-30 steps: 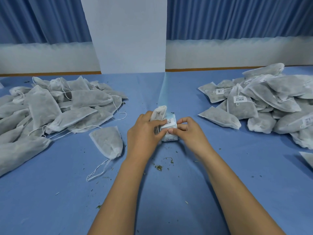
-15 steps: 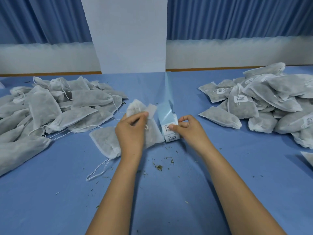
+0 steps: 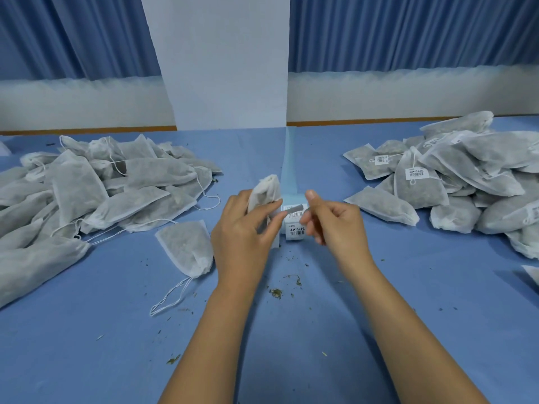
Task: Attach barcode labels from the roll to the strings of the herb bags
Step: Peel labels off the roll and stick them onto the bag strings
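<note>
My left hand (image 3: pixel 242 237) grips a white herb bag (image 3: pixel 264 192), which stands up above its fingers. My right hand (image 3: pixel 329 220) pinches one end of a barcode label (image 3: pixel 294 209), and my left thumb and fingertips meet the other end. Whether the bag's string lies under the label is hidden by my fingers. Just behind the hands stands the label roll (image 3: pixel 296 228), with printed labels facing me and a pale blue backing strip (image 3: pixel 290 164) running away across the table.
A pile of unlabelled herb bags (image 3: pixel 87 185) covers the left of the blue table (image 3: pixel 87 345). One loose bag (image 3: pixel 186 246) lies beside my left wrist. Labelled bags (image 3: pixel 452 176) are heaped at the right. Herb crumbs (image 3: pixel 277 291) lie between my forearms.
My left hand, which had swung out left with the bag, has come back to the roll. My right hand has lifted off the roll, and both hands now hold a label between them.
</note>
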The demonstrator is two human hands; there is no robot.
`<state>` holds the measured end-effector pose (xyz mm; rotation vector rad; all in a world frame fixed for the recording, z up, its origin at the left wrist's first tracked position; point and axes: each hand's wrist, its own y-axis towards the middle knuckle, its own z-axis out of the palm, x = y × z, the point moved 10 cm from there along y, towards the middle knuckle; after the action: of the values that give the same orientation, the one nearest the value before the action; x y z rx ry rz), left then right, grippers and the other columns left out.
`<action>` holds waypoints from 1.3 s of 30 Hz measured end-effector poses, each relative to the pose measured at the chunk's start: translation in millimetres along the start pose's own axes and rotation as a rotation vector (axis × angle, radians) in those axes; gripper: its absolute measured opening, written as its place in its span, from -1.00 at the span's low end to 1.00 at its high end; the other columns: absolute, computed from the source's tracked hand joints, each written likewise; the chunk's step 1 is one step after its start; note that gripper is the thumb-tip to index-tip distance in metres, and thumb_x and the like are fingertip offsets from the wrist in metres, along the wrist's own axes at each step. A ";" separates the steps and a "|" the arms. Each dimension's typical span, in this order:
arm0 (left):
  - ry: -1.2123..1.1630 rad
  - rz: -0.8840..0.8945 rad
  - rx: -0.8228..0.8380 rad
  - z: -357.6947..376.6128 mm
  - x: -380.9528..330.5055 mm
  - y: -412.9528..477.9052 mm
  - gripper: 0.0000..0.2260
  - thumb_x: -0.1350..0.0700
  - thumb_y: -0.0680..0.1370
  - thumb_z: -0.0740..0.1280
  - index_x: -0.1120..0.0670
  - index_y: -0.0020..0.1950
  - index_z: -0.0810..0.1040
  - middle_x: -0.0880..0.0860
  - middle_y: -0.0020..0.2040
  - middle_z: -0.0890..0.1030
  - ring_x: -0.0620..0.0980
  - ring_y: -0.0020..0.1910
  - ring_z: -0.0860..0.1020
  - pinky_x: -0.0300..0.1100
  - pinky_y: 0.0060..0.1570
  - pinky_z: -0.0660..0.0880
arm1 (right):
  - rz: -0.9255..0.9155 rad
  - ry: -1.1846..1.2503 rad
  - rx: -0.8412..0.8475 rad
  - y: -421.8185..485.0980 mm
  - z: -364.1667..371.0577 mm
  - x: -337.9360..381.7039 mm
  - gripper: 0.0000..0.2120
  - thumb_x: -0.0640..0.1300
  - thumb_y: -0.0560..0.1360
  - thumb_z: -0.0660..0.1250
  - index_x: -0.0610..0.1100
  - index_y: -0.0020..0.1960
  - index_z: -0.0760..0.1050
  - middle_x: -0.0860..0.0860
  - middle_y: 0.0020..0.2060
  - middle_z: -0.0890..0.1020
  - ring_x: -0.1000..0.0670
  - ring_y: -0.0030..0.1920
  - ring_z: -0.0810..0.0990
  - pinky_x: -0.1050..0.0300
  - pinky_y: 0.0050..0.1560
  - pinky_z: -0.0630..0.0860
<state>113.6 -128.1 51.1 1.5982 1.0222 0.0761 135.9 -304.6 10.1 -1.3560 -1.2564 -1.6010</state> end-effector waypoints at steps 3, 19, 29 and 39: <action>0.031 0.109 -0.005 0.6 -7.8 0.2 -0.81 0.01 0.47 0.41 0.10 -0.06 0.72 0.06 -0.09 0.61 -0.02 -0.09 0.48 -0.09 -0.33 0.50 | 0.141 0.090 0.112 -6.6 15.9 -9.1 -0.66 -0.01 0.53 0.32 -0.13 -0.36 0.57 -0.01 -0.51 0.52 0.07 -0.57 0.34 0.32 -0.54 0.25; -0.476 -0.439 0.204 15.5 30.5 -0.3 -0.73 0.19 0.59 0.33 -0.08 0.24 0.54 -0.17 0.17 0.43 -0.41 0.18 0.40 -0.51 0.17 0.28 | 0.082 0.227 -0.042 -1.8 -11.3 1.2 -0.66 -0.31 0.51 0.20 -0.10 -0.42 0.37 0.04 -0.53 0.33 0.06 -0.50 0.20 0.28 -0.50 0.14; -0.444 -0.309 0.210 12.7 17.3 1.4 -0.54 0.38 0.47 0.32 -0.03 0.28 0.57 -0.08 0.06 0.49 -0.30 0.09 0.48 -0.46 0.07 0.38 | -0.306 0.180 0.310 -24.0 37.0 39.9 -0.92 -0.23 0.49 0.27 -0.16 -0.17 0.51 0.19 -0.38 0.53 0.20 -0.38 0.44 0.41 -0.30 0.34; -0.482 -0.246 0.290 17.1 5.6 0.4 -0.53 0.33 0.46 0.43 -0.12 0.24 0.54 -0.11 0.06 0.51 -0.29 0.08 0.50 -0.49 0.03 0.37 | -0.196 0.028 0.213 -15.3 33.7 19.8 -0.89 -0.23 0.51 0.36 -0.18 -0.20 0.56 -0.17 -0.30 0.60 -0.06 -0.27 0.47 0.13 -0.20 0.38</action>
<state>126.8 -137.6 43.3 1.6231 0.8628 -0.6212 127.9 -266.3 25.4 -1.1036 -1.5341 -1.5579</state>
